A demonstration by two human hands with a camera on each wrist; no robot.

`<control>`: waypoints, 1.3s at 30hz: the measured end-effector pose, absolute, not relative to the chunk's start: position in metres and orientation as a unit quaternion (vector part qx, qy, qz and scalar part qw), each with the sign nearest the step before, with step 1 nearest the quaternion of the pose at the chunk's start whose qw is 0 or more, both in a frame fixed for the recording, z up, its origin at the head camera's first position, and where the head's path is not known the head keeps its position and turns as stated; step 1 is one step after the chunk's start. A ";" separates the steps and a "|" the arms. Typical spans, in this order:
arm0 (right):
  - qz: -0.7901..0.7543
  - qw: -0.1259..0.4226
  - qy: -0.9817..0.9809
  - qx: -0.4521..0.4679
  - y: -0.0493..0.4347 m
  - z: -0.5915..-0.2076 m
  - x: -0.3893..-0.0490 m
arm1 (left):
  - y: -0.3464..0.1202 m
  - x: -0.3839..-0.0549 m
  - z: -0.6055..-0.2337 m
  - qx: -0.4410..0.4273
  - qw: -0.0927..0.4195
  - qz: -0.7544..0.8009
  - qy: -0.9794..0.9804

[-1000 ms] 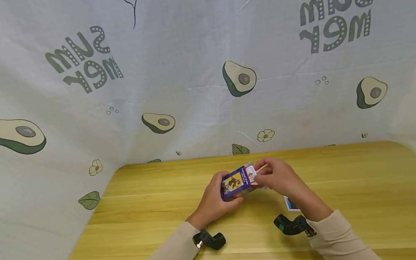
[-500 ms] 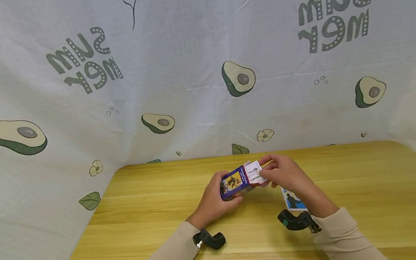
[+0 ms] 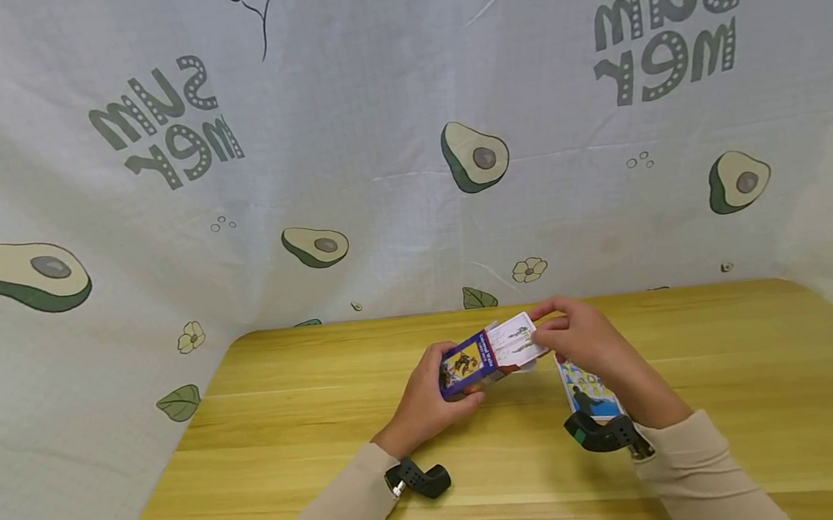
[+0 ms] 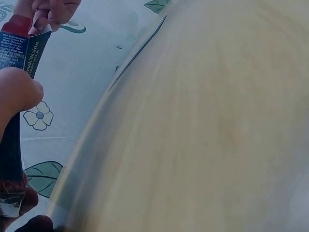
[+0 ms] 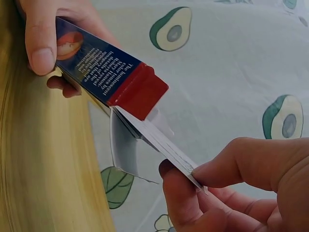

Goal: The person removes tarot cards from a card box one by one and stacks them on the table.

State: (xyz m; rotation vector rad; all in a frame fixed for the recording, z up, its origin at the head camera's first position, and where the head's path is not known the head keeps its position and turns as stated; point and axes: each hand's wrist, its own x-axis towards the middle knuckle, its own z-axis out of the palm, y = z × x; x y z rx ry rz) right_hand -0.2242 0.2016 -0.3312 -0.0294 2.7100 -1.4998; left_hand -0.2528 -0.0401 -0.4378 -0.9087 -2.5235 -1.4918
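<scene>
My left hand (image 3: 429,388) grips a blue tarot card box (image 3: 463,366) around its sides, above the table. Its flaps stand open at the end facing right; a red side flap (image 5: 145,92) shows in the right wrist view. A thin stack of white-faced cards (image 3: 515,340) sticks partway out of that end. My right hand (image 3: 582,336) pinches the outer end of these cards between thumb and fingers. Beneath the right wrist, a colourful picture card (image 3: 587,390) lies on the table, partly covered by the hand and the wrist camera.
The wooden table (image 3: 315,462) reaches back to a white curtain (image 3: 374,130) printed with avocados. Black wrist cameras sit on both wrists, the left one (image 3: 426,481) low over the table.
My right hand has moved right and slightly away, drawing the cards farther out of the box. More of the picture card on the table shows. The left hand and box stay nearly still.
</scene>
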 end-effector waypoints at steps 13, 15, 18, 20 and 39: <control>-0.477 0.016 0.879 0.004 0.212 -0.324 -0.224 | -0.039 -0.254 -0.436 -0.304 0.047 -0.485 -0.819; -0.474 0.008 0.880 0.007 0.213 -0.325 -0.223 | -0.040 -0.255 -0.437 -0.302 0.048 -0.483 -0.820; -0.469 0.001 0.883 0.006 0.215 -0.324 -0.223 | -0.040 -0.255 -0.438 -0.301 0.045 -0.484 -0.820; -0.467 -0.001 0.884 0.006 0.216 -0.324 -0.222 | -0.040 -0.254 -0.438 -0.300 0.044 -0.484 -0.821; -0.474 -0.010 0.880 0.014 0.230 -0.319 -0.220 | -0.041 -0.253 -0.438 -0.301 0.034 -0.493 -0.816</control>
